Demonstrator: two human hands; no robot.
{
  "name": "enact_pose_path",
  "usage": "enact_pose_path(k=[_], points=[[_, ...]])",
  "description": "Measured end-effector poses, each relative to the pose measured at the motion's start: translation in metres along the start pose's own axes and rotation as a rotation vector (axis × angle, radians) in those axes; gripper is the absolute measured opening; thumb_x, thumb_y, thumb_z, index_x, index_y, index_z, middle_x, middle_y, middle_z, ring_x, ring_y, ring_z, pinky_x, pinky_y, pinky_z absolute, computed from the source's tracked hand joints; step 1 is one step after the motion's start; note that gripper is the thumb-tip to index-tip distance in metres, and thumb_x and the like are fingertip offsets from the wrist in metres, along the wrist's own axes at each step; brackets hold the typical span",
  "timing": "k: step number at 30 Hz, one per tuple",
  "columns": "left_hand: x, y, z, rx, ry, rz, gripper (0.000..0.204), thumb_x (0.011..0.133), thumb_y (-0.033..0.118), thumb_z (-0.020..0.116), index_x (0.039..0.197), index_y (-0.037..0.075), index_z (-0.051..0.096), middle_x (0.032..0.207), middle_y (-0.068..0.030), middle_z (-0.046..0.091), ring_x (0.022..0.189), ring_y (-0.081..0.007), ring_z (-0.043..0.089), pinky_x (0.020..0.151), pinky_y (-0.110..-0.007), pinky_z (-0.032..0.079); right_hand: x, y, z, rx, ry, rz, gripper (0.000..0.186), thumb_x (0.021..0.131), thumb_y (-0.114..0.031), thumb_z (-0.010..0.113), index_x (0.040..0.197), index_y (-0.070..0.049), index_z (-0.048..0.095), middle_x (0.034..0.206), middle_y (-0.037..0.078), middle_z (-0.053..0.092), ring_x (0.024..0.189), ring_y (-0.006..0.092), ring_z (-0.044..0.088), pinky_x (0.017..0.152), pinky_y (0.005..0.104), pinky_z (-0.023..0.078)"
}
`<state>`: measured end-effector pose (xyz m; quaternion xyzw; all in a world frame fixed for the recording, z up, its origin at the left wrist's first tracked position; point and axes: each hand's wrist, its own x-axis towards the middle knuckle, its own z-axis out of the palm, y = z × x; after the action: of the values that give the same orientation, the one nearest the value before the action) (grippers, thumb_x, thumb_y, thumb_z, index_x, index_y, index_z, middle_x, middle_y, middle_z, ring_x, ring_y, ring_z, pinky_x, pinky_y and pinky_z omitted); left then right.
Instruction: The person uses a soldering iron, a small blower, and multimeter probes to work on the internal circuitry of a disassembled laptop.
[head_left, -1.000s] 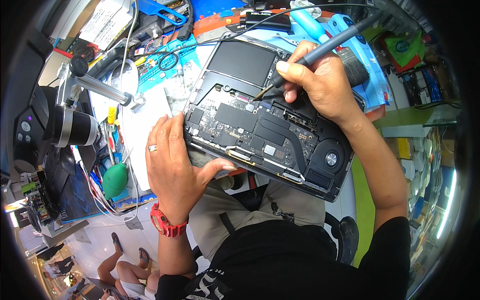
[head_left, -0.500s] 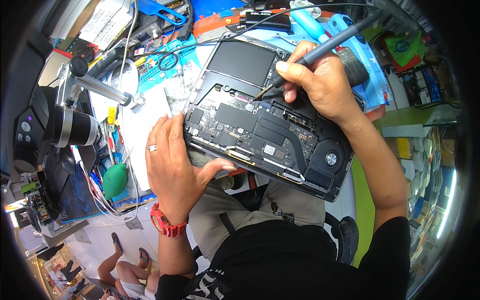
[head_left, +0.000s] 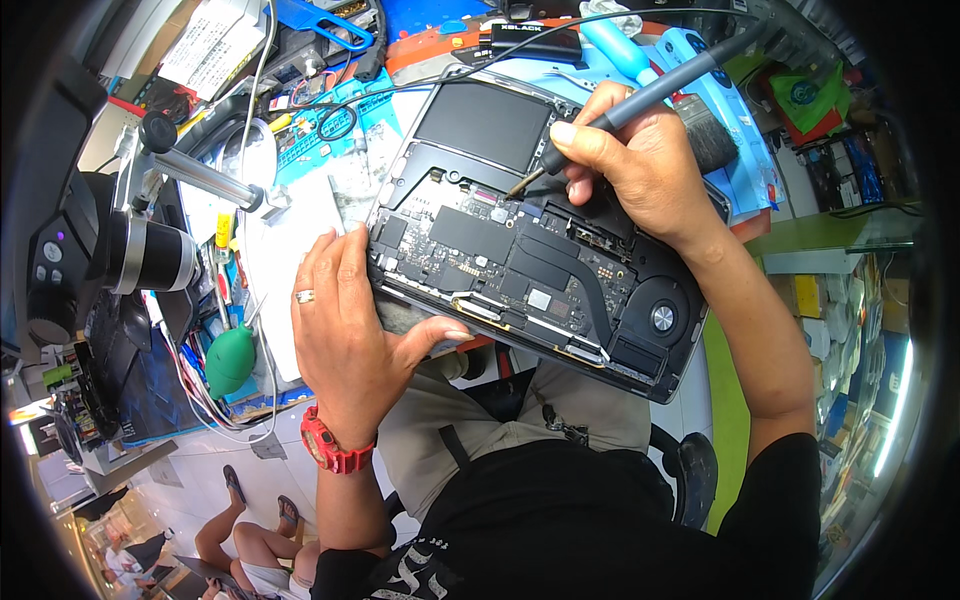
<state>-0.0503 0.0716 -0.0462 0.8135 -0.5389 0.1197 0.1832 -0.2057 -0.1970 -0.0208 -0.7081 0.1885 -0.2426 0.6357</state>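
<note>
An opened laptop [head_left: 470,240] lies tilted in front of me, its black logic board, battery cell and round fan exposed. My right hand [head_left: 630,170] is closed around a dark soldering-iron style pen [head_left: 650,95] with a cable; its thin tip touches or hovers at a small connector [head_left: 490,200] on the board's upper edge. My left hand [head_left: 350,330], with a ring and a red watch, lies with fingers stretched along the laptop's left edge, thumb by the front edge.
A microscope [head_left: 140,250] on a metal arm stands left. A green air blower [head_left: 230,360], cables, a blue mat [head_left: 310,135] and tools surround the laptop. A blue bottle [head_left: 610,45] lies behind. Glass shelving is right; other people's legs [head_left: 260,550] show lower left.
My hands, the pen and the laptop look unchanged. Only a distant person at the lower left has moved slightly.
</note>
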Motion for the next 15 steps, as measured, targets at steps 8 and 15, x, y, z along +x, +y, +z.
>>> enact_pose_path(k=[8,15], points=[[0.0007,0.0012,-0.0011,0.0,0.005,0.008,0.114,0.072,0.077,0.079,0.144,-0.009,0.058,0.134,-0.0245,0.065,0.134,-0.0462,0.057,0.112,-0.054,0.046,0.0,0.0006,-0.001,0.005,-0.004,-0.002,0.026,0.101,-0.021,0.078,0.093,0.0,0.065,0.077,0.006,0.068,0.061,0.0094,0.067,0.057,0.0235,0.057],[0.0009,0.001,-0.0011,0.001,0.004,0.008,0.115,0.072,0.078,0.079,0.143,-0.009,0.058,0.134,-0.0248,0.065,0.134,-0.0465,0.057,0.113,-0.055,0.046,-0.0001,0.0009,0.0001,0.007,-0.004,-0.006,0.026,0.101,-0.021,0.078,0.093,-0.001,0.064,0.077,0.006,0.068,0.062,0.0091,0.067,0.057,0.0235,0.057]])
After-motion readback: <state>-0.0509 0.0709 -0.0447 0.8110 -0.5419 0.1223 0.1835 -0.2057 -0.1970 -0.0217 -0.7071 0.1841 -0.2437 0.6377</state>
